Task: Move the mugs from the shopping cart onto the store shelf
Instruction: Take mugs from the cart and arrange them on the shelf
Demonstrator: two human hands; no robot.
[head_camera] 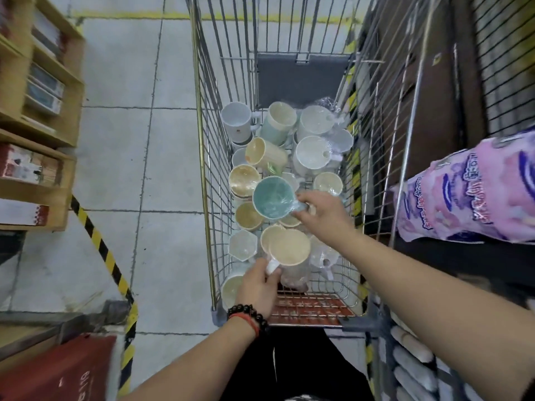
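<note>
A wire shopping cart (202,146) stands in front of me, its basket holding several mugs, many wrapped in clear plastic. My right hand (321,212) grips the handle of a teal mug (273,196) raised above the pile. My left hand (257,287) pinches the white handle of a cream mug (289,246) near the cart's near end. A white mug (237,120) and a pale green mug (278,123) lie at the far end of the pile. The wooden store shelf (43,123) runs along the left edge of the head view.
Boxed goods (43,88) fill the wooden shelf's compartments. A yellow-black hazard stripe (101,250) crosses the tiled floor on the left. A pink printed package (474,195) and a dark rack stand on the right. A red crate (63,371) sits at the lower left.
</note>
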